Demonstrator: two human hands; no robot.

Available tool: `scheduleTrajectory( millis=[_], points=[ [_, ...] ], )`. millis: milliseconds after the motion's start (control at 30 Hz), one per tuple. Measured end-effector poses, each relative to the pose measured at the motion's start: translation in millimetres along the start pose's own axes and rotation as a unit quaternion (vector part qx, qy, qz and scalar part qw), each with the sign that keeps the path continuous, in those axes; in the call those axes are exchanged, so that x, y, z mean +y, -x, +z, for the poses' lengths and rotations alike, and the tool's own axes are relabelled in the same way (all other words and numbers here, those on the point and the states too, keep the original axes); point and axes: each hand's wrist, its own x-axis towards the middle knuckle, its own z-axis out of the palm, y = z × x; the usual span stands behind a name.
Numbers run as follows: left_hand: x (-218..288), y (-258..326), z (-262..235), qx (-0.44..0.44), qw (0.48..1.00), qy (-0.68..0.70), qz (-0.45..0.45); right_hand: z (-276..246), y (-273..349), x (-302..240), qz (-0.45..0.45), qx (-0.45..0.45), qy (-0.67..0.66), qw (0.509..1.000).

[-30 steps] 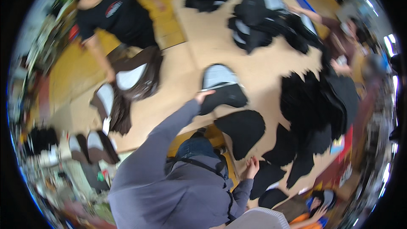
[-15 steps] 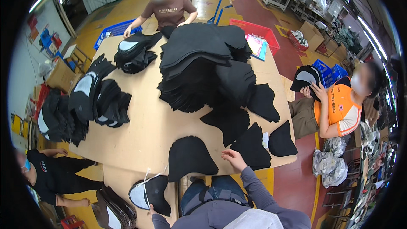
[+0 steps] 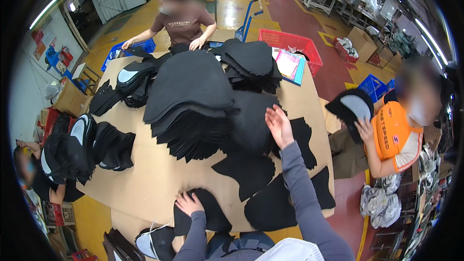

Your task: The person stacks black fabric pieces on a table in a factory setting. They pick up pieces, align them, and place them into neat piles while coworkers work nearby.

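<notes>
My left hand (image 3: 189, 204) lies flat, fingers spread, on a rounded black fabric piece (image 3: 210, 210) at the near edge of the table. Farther forward, my right hand (image 3: 279, 126) is open with fingers stretched, at the right side of a black fabric pile (image 3: 253, 116); whether it touches the pile I cannot tell. Left of it rises a tall stack of black pieces (image 3: 188, 84). Loose black pieces (image 3: 249, 171) spread between my arms. Beside my left forearm lies a black piece with a light grey panel and a white tie (image 3: 157, 242).
Bundles of black pieces with grey panels (image 3: 79, 133) line the table's (image 3: 145, 179) left side. A co-worker (image 3: 183, 24) stands across from me; another (image 3: 394, 130) holds a black piece at the right. A third is at the left. A red crate (image 3: 295, 41) stands beyond the table.
My left hand has moved from the tied bundle onto the rounded black piece. My right hand has reached forward to the pile. The far co-worker's hands have shifted.
</notes>
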Motion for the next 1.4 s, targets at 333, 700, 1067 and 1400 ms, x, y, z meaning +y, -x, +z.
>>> scheduleTrajectory(
  millis=[333,700,1067,1400],
  points=[
    [19,7,-5,-0.004,0.999,0.035,-0.001,-26,-280,22,0.144,0.238,-0.116,0.954],
    [23,7,-15,-0.024,0.999,0.022,-0.014,11,-315,34,0.004,0.371,-0.067,0.926],
    [12,5,-19,-0.019,0.999,0.026,-0.001,-18,-199,-13,-0.037,0.236,-0.022,0.971],
    [22,0,-9,-0.067,0.997,0.034,-0.017,-85,164,-74,-0.15,0.136,-0.017,0.979]
  ],
)
